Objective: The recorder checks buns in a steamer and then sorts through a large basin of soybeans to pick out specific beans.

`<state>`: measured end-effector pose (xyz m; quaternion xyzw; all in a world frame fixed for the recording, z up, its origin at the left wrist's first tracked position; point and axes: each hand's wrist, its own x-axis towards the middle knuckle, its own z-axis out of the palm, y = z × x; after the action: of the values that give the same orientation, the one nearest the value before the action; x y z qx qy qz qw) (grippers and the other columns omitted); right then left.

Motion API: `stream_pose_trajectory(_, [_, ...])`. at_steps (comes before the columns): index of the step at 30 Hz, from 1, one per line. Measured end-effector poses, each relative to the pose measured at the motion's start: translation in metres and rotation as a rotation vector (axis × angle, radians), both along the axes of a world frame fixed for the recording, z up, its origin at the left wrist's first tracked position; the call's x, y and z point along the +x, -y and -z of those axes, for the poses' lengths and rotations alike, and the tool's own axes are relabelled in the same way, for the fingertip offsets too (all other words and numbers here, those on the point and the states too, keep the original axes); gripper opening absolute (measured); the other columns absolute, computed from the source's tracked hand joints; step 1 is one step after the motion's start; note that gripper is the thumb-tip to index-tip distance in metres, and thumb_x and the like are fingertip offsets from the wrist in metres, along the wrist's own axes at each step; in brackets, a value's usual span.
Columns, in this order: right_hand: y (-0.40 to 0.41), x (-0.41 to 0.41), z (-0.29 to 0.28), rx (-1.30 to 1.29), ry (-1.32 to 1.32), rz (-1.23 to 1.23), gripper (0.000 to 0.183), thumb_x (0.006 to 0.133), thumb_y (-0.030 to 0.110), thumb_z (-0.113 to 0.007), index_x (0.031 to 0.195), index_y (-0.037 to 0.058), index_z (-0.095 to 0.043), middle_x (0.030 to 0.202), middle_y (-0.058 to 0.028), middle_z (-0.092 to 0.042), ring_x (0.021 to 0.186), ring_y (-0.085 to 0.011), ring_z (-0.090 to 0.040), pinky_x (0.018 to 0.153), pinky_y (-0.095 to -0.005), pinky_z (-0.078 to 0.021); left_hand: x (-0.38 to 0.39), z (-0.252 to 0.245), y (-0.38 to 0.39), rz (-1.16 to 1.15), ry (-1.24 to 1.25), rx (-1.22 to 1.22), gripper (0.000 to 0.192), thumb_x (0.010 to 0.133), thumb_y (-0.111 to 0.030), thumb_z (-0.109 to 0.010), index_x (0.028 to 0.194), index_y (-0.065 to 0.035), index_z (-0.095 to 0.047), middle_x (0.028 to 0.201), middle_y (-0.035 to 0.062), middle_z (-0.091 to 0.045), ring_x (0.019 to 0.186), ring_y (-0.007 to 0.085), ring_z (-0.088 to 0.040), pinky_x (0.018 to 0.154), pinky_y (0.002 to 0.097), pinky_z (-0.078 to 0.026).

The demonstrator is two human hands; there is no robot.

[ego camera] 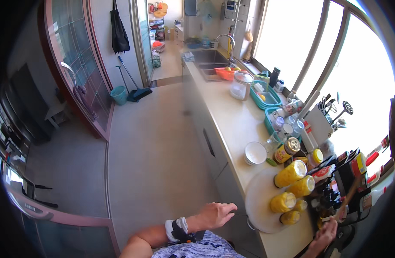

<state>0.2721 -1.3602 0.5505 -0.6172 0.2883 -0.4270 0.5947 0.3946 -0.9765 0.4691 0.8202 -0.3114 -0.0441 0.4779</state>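
Note:
My left hand (218,214) hovers in front of the counter edge, fingers loosely bent and holding nothing. A white band with a dark strap circles that wrist. At the lower right, my right hand (327,233) grips the lower end of a long wooden utensil (349,195), which slants up past the condiment bottles. Between the hands lies a round white cutting board (258,196) with a metal ring handle. Several glass jars of yellow fruit pieces (290,174) stand lids-down on it, tall ones at the back and small ones (290,217) nearer me.
A white bowl (255,153) and a brown-labelled jar (287,150) stand beyond the board. Farther along are teal baskets (265,95) with glassware, a clear pitcher (241,85) and a steel sink (210,57). Condiment bottles (373,196) crowd the right side. A sliding door (84,64) borders the floor.

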Motion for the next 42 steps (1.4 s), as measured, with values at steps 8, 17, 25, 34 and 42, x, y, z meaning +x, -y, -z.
stream_pose_trajectory(8, [-0.223,0.235,0.070,0.282,-0.343,-0.819,0.014,0.095,0.014,-0.052,0.101,0.0020,-0.058,0.065,0.0029,-0.048,0.044,-0.0022,-0.034,0.038,-0.0172,-0.0241,0.093,0.023,-0.101,-0.061,0.018,0.141,0.020,0.086,-0.019,-0.061,0.103,-0.0075,-0.059,0.089,0.0123,-0.066,0.081,0.0307,-0.065,0.068,0.0391,-0.052])
stream_pose_trajectory(17, [-0.274,0.450,0.231,0.324,-0.467,-0.567,0.012,0.094,0.015,-0.049,0.086,0.0064,-0.050,0.064,0.0019,-0.046,0.044,-0.0056,-0.038,0.036,-0.0219,-0.0300,0.280,0.046,-0.246,-0.274,0.039,0.436,0.019,0.085,-0.021,-0.062,0.097,-0.0059,-0.063,0.093,0.0117,-0.063,0.091,0.0312,-0.061,0.079,0.0397,-0.050])
stream_pose_trajectory(25, [-0.259,0.541,0.308,-0.254,-0.730,-0.023,0.014,0.091,0.010,-0.044,0.082,-0.0007,-0.047,0.070,-0.0082,-0.049,0.064,-0.0204,-0.049,0.061,-0.0376,-0.0428,0.492,0.042,-0.352,-0.393,-0.123,0.574,0.020,0.081,-0.021,-0.064,0.095,-0.0067,-0.065,0.096,0.0129,-0.065,0.095,0.0328,-0.060,0.082,0.0431,-0.049])
stream_pose_trajectory(34, [-0.264,0.552,0.331,-0.237,-0.823,0.278,0.026,0.082,0.001,-0.041,0.107,-0.0032,-0.049,0.089,-0.0211,-0.056,0.083,-0.0321,-0.055,0.079,-0.0415,-0.0436,0.902,0.127,-0.394,-0.475,-0.143,0.081,0.027,0.081,-0.022,-0.063,0.101,-0.0037,-0.067,0.095,0.0168,-0.068,0.091,0.0307,-0.066,0.080,0.0377,-0.051])
stream_pose_trajectory(42, [-0.321,0.585,0.317,-0.477,-1.353,0.661,0.029,0.082,0.001,-0.042,0.110,-0.0021,-0.049,0.105,-0.0240,-0.055,0.095,-0.0379,-0.053,0.086,-0.0449,-0.0425,1.212,0.188,-0.357,-0.738,-0.032,0.057,0.040,0.083,-0.025,-0.065,0.104,0.0075,-0.059,0.104,0.0243,-0.063,0.093,0.0340,-0.062,0.083,0.0405,-0.048])
